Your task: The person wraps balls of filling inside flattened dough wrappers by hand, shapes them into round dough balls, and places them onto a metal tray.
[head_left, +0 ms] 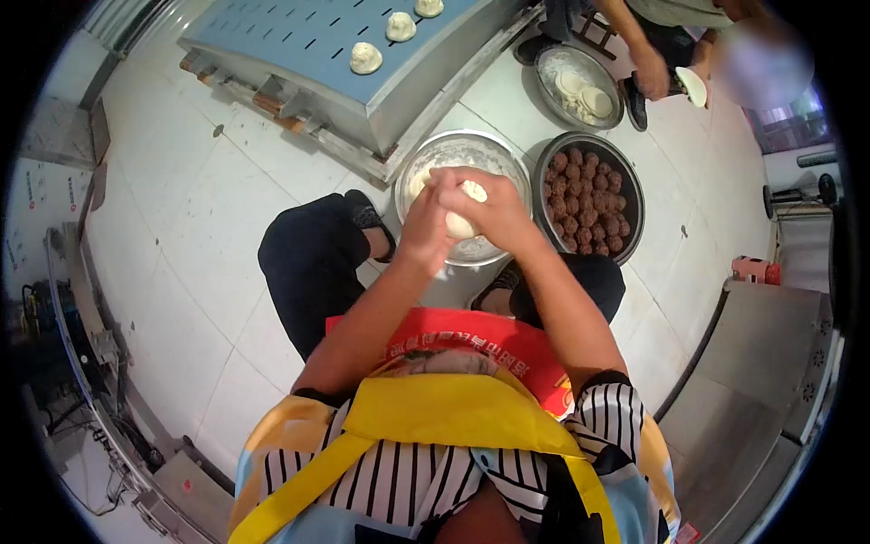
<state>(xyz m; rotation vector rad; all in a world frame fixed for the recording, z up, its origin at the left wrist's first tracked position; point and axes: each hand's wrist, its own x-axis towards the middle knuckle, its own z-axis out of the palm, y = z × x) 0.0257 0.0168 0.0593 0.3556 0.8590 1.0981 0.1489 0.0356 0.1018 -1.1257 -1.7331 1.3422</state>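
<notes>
Both my hands are cupped around a pale dough bun, over a metal bowl dusted with flour. My left hand closes on the bun from the left, its fingertips meeting the other hand at the top. From the right, my right hand wraps it with the thumb side up. The bun's gathered top shows between the fingers, and its smooth side shows below. More dough lies in the bowl, partly hidden behind my hands. Just right of it stands a dark-rimmed basin of brown filling balls.
Finished buns sit on a slotted blue-topped metal table at upper left. Beyond the filling stands a bowl with flat dough rounds. At upper right, a co-worker's hand holds a dough wrapper. Metal equipment borders the right side.
</notes>
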